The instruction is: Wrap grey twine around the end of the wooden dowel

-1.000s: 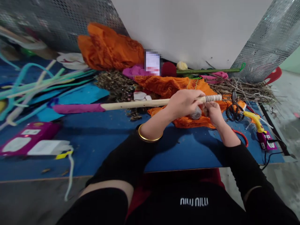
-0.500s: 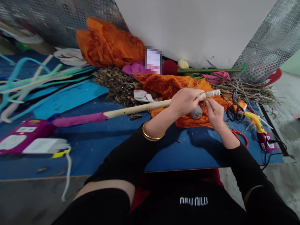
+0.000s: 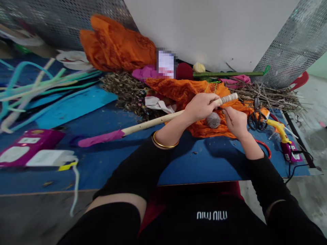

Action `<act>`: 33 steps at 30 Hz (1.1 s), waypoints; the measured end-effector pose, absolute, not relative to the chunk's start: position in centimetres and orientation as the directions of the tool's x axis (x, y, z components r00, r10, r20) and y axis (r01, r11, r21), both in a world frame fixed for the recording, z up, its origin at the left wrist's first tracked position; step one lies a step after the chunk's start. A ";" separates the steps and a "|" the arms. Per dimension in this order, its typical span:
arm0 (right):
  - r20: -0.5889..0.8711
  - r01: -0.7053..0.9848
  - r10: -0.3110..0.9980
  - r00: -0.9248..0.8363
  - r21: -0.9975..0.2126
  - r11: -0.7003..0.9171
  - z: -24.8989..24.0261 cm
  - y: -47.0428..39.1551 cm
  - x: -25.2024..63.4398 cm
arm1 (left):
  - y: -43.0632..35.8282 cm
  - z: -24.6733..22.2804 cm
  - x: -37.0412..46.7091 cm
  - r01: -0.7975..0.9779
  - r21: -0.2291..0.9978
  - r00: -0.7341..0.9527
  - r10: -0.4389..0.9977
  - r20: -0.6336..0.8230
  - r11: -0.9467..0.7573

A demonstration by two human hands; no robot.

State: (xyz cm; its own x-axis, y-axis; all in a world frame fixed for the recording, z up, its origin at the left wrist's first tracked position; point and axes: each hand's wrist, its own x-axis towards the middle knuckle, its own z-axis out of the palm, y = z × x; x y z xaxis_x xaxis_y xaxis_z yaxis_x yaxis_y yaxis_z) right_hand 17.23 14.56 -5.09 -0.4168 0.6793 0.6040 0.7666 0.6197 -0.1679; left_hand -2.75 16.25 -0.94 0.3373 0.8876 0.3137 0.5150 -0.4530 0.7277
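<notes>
Compared with a second ago, the pink-wrapped end of our stick (image 3: 153, 121) has swung closer to us. Our left hand (image 3: 200, 106), back up, clasps it above the orange cloth (image 3: 176, 90); our right (image 3: 236, 120) bends beneath the tip — whether gripping string, we cannot tell.

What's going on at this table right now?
A person's left hand grips a pale stick near its end wrapped in gray yarn. The right hand is pinched just below; any strand there is too fine to make out. A gray yarn ball sits on orange cloth beneath. The stick's other end has a magenta wrapping.
</notes>
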 end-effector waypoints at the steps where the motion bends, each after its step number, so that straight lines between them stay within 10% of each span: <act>1: 0.604 0.768 0.657 -0.451 -0.111 0.630 -5.1 14.5 17.2 | 16.3 -0.9 -2.8 0.501 0.739 0.336 0.888 0.314 -0.451; 14: 0.792 0.766 0.408 -0.454 0.113 0.632 -4.6 14.5 17.5 | 15.0 -0.5 -2.0 0.737 0.473 0.450 0.873 0.187 -0.482; 33: 0.437 0.545 0.858 -0.269 -0.666 0.510 -3.6 16.2 18.4 | 14.2 0.7 -2.0 0.745 0.263 0.620 0.782 0.065 -0.613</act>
